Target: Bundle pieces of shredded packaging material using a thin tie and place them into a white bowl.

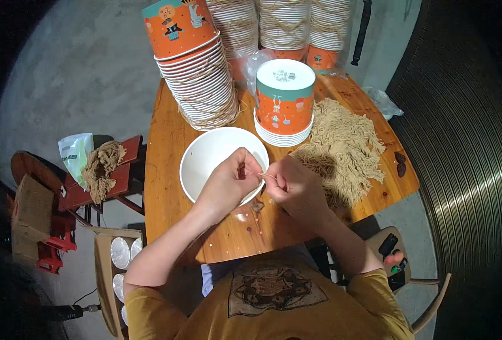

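Both hands meet over the near right rim of a white paper bucket [208, 153] that stands open end up on the wooden table. My left hand [231, 178] pinches a thin tan string [269, 175] between thumb and fingers. Close beside it, my right hand [296, 184] pinches the same string. Only a short bit of it shows between the fingertips. Right of the hands lies a big loose heap of tan strings [353, 141], partly hidden by my right hand. Behind the hands a short stack of orange and green paper buckets [285, 110] stands upside down.
A tall leaning stack of string-wrapped buckets [197, 79] stands at the back left of the table [166, 170]; more bagged stacks [285, 25] stand behind. Dark small lumps [400, 163] lie at the right edge. A red stool [126, 156] with more string, a cardboard box [106, 277] and a chair [432, 309] surround the table.
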